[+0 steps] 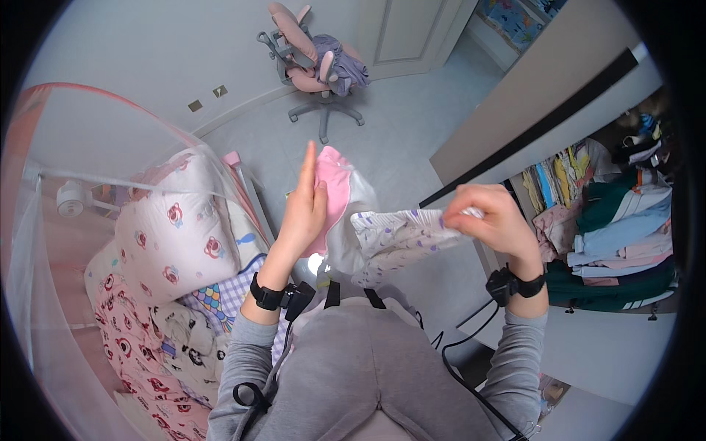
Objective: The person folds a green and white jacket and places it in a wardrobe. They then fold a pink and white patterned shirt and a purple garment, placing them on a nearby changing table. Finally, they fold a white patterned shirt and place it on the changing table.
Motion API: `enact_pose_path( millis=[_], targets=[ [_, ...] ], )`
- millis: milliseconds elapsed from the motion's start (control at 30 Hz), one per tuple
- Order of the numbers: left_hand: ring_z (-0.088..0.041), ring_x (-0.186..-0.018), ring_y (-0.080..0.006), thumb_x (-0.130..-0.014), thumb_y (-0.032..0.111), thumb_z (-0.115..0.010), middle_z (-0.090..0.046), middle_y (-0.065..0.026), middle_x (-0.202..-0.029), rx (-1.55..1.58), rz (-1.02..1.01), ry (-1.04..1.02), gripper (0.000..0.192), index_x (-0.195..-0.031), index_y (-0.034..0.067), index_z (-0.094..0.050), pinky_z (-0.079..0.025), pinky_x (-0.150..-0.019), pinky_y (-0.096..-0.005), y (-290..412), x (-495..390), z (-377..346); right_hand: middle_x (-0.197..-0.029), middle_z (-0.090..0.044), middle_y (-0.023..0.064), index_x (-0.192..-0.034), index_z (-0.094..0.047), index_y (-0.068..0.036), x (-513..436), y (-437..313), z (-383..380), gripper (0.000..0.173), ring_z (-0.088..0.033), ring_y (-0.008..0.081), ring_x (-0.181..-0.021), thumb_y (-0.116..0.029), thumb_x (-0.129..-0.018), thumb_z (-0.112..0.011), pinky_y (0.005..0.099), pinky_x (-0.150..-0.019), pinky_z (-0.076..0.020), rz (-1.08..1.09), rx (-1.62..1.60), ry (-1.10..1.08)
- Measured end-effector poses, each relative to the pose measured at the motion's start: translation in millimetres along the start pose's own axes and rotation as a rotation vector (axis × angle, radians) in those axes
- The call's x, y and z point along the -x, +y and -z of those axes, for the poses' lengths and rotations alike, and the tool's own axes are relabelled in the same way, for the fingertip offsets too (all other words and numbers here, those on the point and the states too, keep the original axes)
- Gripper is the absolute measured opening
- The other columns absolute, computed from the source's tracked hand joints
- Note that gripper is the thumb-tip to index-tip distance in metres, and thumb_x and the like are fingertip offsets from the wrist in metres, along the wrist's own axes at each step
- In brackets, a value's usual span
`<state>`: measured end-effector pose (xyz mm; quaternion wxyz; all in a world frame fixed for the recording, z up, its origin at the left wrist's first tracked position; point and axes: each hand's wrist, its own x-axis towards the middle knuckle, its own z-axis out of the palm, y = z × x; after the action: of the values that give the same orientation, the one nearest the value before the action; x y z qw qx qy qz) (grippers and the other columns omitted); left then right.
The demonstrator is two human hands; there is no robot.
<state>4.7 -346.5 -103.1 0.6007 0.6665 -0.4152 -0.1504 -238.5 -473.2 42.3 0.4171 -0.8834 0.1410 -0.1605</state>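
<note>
My left hand [304, 212] is raised in the middle, index finger extended and thumb against a pink and white garment [334, 193]. That garment hangs from the hand above the floor; the other fingers are largely hidden. In my right hand [485, 218], the fingertips pinch one end of a white garment with a small purple print [402, 234]. Its gathered elastic edge runs leftward from the pinch, and its far end overlaps the white part of the pink garment. Whether the two pieces are joined I cannot tell.
At left, a bed under a mosquito net [105, 118] holds a printed pillow [171, 226] and rumpled bedding [129, 353]. A pink swivel chair [303, 74] carries purple cloth [342, 60]. On the right, an open wardrobe [595, 336] contains folded clothes [623, 237]. Cables [469, 366] trail from my wrist straps.
</note>
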Motion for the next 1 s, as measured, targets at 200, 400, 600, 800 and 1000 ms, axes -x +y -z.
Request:
enact_pose_path(
  millis=[200, 400, 600, 800, 1000],
  targets=[
    [-0.064, -0.087, -0.0281, -0.092, 0.008, -0.046, -0.066, -0.0173, -0.100, 0.001, 0.014, -0.460, 0.025, -0.094, 0.003, -0.070, -0.049, -0.082, -0.0328, -52.9, -80.2, -7.2, -0.070, -0.062, 0.0057, -0.082, -0.066, -0.002, -69.9, 4.7, 45.6, 0.012, -0.058, 0.0174, -0.059, -0.003, -0.074, -0.075, 0.0263, -0.051, -0.0406, 0.131, 0.149, 0.124],
    [-0.062, -0.090, -0.0155, -0.091, 0.017, -0.054, -0.067, -0.0096, -0.105, 0.256, 0.034, -0.722, 0.030, -0.112, -0.001, -0.064, -0.048, -0.079, -0.0298, -68.9, -168.8, -81.5, -0.072, -0.064, 0.0078, -0.083, -0.066, -0.001, -136.5, 77.7, 115.7, 0.012, -0.058, 0.0173, -0.061, -0.001, -0.074, -0.073, 0.0262, -0.053, -0.0416, 0.247, 0.169, 0.335],
    [-0.050, -0.076, -0.0063, -0.096, 0.029, -0.059, -0.061, 0.0036, -0.080, 0.261, 0.365, -0.365, 0.031, -0.103, 0.000, -0.068, -0.045, -0.067, -0.0261, -81.1, -314.1, -149.3, -0.077, -0.064, 0.0069, -0.090, -0.064, 0.001, -220.0, 202.1, 192.7, 0.010, -0.059, 0.0132, -0.069, -0.008, -0.084, -0.066, 0.0267, -0.064, -0.0464, -0.344, 0.187, 0.663],
    [-0.052, -0.071, -0.0073, -0.097, 0.025, -0.057, -0.061, 0.0034, -0.081, 0.329, 0.329, -0.304, 0.026, -0.100, 0.001, -0.065, -0.043, -0.062, -0.0261, -81.2, -413.3, -229.4, -0.091, -0.062, 0.0002, -0.106, -0.061, -0.003, -282.7, 290.3, 185.9, 0.016, -0.053, 0.0054, -0.079, -0.009, -0.091, -0.064, 0.0217, -0.068, -0.0445, -0.497, -0.173, 0.635],
    [-0.060, -0.093, -0.0137, -0.088, 0.004, -0.056, -0.064, -0.0073, -0.105, 0.458, -0.115, -0.601, 0.032, -0.120, 0.000, -0.055, -0.047, -0.083, -0.0268, -72.7, -504.4, -334.6, -0.106, -0.061, 0.0068, -0.118, -0.056, -0.002, -368.7, 354.0, 219.3, 0.027, -0.062, 0.0139, -0.090, -0.004, -0.091, -0.057, 0.0276, -0.079, -0.0501, -0.138, -0.382, 0.684]
  ],
)
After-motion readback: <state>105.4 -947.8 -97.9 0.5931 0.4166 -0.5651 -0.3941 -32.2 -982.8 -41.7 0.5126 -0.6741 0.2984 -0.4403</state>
